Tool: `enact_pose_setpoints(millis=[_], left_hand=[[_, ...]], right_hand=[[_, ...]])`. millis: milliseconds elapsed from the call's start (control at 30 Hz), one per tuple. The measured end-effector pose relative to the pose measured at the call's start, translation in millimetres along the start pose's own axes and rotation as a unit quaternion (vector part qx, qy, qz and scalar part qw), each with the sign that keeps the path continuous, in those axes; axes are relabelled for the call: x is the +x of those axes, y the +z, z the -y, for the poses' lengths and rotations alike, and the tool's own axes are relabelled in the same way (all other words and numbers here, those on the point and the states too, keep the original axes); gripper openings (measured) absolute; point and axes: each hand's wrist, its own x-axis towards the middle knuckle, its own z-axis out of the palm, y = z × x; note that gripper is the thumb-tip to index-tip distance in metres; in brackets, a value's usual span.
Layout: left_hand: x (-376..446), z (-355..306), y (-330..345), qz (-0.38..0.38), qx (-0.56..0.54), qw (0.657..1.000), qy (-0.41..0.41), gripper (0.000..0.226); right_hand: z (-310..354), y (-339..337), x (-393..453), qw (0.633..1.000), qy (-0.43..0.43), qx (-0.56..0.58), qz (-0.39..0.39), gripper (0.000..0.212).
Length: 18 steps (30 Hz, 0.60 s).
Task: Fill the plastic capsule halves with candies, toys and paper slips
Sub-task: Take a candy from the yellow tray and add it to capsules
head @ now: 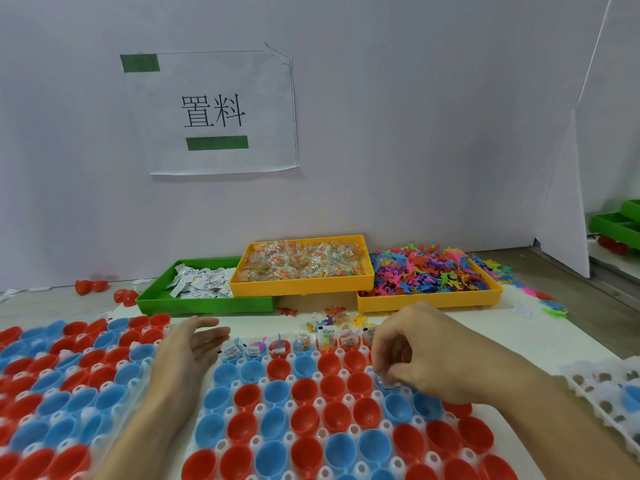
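Two hands over white moulded tray (221, 441) of red and blue plastic capsule halves (306, 419). Right hand (420, 355), 3 o'clock, fingers pinching white paper slip (382, 380) above a blue half. Left hand (188, 348), 9 o'clock, fingers straight, apart, holding nothing. Top row already filled.

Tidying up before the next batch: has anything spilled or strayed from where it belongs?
Yes. Toy figures have spilled over the right yellow tray onto the table, and several red capsule halves lie loose left of the green tray.
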Motion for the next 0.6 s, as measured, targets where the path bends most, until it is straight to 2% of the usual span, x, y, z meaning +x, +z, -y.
enact_pose_setpoints(millis=[600], left_hand=[[-1.0, -0.3, 0.5, 0.000, 0.000, 1.000, 0.001, 0.031]], right_hand=[[2.5, 2.0, 0.3, 1.000, -0.005, -0.004, 0.026, 0.024]])
